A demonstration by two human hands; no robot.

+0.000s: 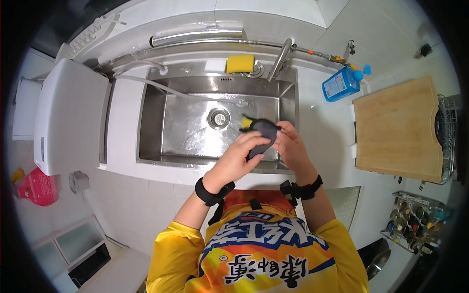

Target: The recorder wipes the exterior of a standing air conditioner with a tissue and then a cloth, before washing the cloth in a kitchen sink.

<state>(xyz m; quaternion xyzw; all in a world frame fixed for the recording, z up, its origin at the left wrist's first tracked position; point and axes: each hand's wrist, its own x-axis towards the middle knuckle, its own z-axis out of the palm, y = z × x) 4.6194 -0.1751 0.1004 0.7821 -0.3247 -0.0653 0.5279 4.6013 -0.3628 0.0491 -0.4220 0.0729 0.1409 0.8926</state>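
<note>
Over the right part of a stainless steel sink, both hands hold one dark grey, soft-looking item with black edging and a yellow part at its far left end; its exact kind I cannot tell. My left hand has its fingers across the near side of it. My right hand pinches its right edge between thumb and fingers. The sink's round drain lies to the left of the item. A pale hose runs over the sink's left side, its end above the basin beyond the item.
A white sponge and a yellow sponge sit on the sink's back ledge, beside the metal faucet. A blue bottle stands on the right counter, near a wooden cutting board. A white appliance is at the left.
</note>
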